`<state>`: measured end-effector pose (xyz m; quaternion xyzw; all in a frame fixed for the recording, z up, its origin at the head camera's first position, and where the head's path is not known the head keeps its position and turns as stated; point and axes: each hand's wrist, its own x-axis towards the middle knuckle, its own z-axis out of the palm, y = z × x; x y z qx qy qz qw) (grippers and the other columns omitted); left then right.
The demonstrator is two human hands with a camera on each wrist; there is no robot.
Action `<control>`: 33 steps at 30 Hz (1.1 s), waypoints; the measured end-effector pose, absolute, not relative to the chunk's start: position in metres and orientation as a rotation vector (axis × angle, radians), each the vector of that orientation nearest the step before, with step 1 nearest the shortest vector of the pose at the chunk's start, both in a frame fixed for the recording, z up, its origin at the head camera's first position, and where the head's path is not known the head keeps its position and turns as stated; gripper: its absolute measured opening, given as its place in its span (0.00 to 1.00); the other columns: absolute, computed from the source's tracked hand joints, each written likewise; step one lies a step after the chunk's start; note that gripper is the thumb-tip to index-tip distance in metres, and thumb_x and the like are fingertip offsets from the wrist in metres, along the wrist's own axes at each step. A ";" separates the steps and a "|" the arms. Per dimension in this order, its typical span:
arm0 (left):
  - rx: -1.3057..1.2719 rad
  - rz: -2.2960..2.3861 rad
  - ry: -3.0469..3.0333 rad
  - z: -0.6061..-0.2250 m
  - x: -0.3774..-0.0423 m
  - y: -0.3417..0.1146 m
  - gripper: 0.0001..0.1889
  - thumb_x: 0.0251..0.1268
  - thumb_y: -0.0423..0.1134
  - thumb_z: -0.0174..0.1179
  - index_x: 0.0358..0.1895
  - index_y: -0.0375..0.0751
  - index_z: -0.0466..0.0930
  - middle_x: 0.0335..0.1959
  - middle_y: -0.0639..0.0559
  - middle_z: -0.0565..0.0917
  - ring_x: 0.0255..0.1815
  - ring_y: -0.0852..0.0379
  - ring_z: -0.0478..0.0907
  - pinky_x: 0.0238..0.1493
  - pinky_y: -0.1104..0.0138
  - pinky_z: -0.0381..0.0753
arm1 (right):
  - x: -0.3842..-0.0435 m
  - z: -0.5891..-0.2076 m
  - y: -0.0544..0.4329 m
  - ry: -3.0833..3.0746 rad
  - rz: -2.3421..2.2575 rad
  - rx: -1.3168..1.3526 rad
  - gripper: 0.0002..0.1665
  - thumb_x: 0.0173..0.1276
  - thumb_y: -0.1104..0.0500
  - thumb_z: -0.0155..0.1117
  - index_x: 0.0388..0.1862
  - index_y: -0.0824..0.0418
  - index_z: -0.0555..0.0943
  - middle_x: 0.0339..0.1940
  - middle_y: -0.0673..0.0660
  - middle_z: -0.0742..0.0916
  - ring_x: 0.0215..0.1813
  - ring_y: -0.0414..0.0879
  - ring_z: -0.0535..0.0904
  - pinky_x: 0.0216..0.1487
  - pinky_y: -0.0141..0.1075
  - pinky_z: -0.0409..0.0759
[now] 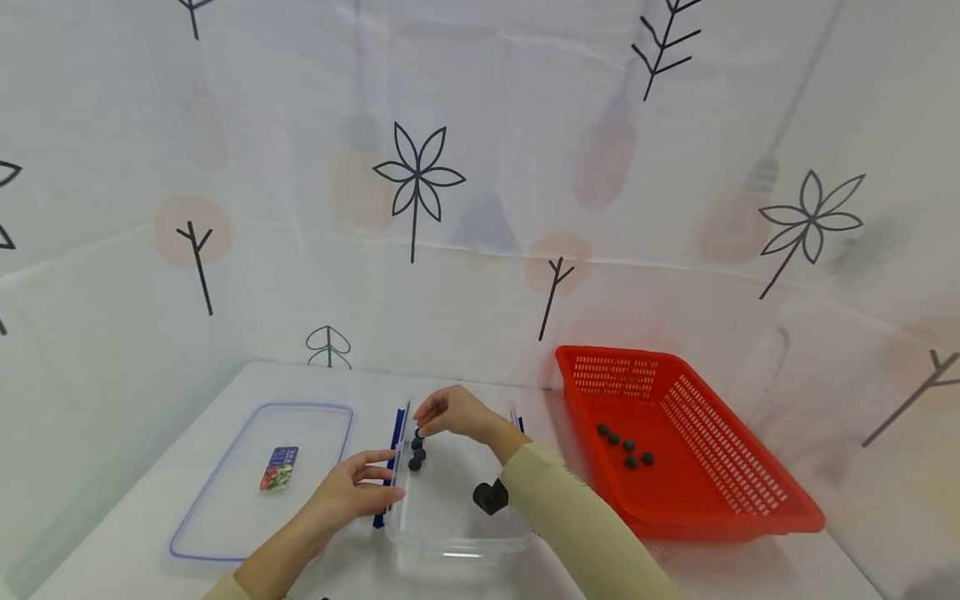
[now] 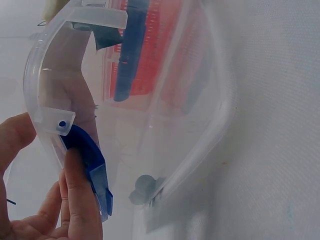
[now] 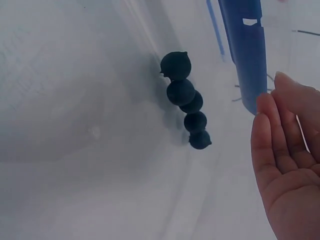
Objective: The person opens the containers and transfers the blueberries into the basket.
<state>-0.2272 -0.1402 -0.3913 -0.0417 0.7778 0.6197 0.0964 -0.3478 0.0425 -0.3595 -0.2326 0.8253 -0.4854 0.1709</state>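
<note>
A clear plastic box (image 1: pixel 459 543) with blue side latches stands on the table. My left hand (image 1: pixel 348 496) grips its left side, thumb at the rim and fingers on the blue latch (image 2: pixel 92 162). Inside, along the left wall, several small dark balls (image 3: pixel 181 92) lie touching in a row; some have little pointed nubs. Over the far end of this row is my right hand (image 1: pixel 459 414), fingers loosely bent. In the right wrist view nothing shows between its thumb and fingers.
To the right stands a red slotted basket (image 1: pixel 720 492) with several more dark balls (image 1: pixel 629 446) in it. A clear lid (image 1: pixel 225 500) with a colourful label (image 1: pixel 279 468) lies left of the box. Beside the right sleeve is a dark heart-like shape (image 1: pixel 491 497). A patterned white sheet hangs behind.
</note>
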 end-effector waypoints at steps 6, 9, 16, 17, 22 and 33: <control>-0.109 1.864 2.311 -0.392 -0.226 -0.141 0.36 0.47 0.40 0.73 0.61 0.37 0.69 0.48 0.42 0.77 0.42 0.51 0.78 0.40 0.58 0.82 | -0.350 -0.369 0.039 2.410 -1.262 -0.636 0.11 0.55 0.71 0.68 0.40 0.68 0.83 0.30 0.53 0.85 0.34 0.42 0.79 0.47 0.36 0.79; -0.104 1.871 2.311 -0.392 -0.226 -0.141 0.36 0.46 0.41 0.73 0.61 0.38 0.69 0.48 0.43 0.77 0.42 0.52 0.78 0.40 0.58 0.82 | -0.353 -0.373 0.037 2.445 -1.172 -0.642 0.11 0.55 0.71 0.68 0.39 0.65 0.84 0.30 0.51 0.85 0.34 0.41 0.79 0.47 0.36 0.78; -0.115 1.864 2.310 -0.393 -0.226 -0.142 0.37 0.45 0.42 0.73 0.61 0.39 0.69 0.48 0.43 0.77 0.42 0.52 0.78 0.41 0.58 0.82 | -0.355 -0.379 0.037 2.473 -0.978 -0.683 0.11 0.56 0.73 0.66 0.38 0.63 0.84 0.30 0.50 0.84 0.34 0.41 0.77 0.45 0.36 0.79; -0.114 1.864 2.310 -0.393 -0.226 -0.142 0.36 0.45 0.42 0.73 0.61 0.38 0.69 0.48 0.43 0.77 0.42 0.52 0.78 0.41 0.58 0.82 | -0.355 -0.380 0.037 2.480 -0.941 -0.695 0.12 0.56 0.73 0.66 0.38 0.62 0.84 0.30 0.49 0.84 0.34 0.41 0.77 0.44 0.35 0.79; -0.104 1.854 2.301 -0.393 -0.226 -0.142 0.36 0.47 0.42 0.72 0.62 0.38 0.68 0.48 0.42 0.77 0.42 0.52 0.78 0.42 0.58 0.82 | -0.354 -0.385 0.038 2.535 -0.755 -0.777 0.13 0.55 0.73 0.66 0.38 0.59 0.86 0.29 0.48 0.83 0.33 0.39 0.75 0.38 0.29 0.77; -0.127 1.840 2.322 -0.394 -0.227 -0.140 0.35 0.48 0.41 0.72 0.62 0.39 0.69 0.48 0.43 0.77 0.42 0.52 0.77 0.41 0.58 0.82 | -0.352 -0.387 0.041 2.536 -0.614 -0.827 0.10 0.54 0.70 0.69 0.33 0.57 0.85 0.27 0.46 0.81 0.31 0.38 0.72 0.34 0.27 0.75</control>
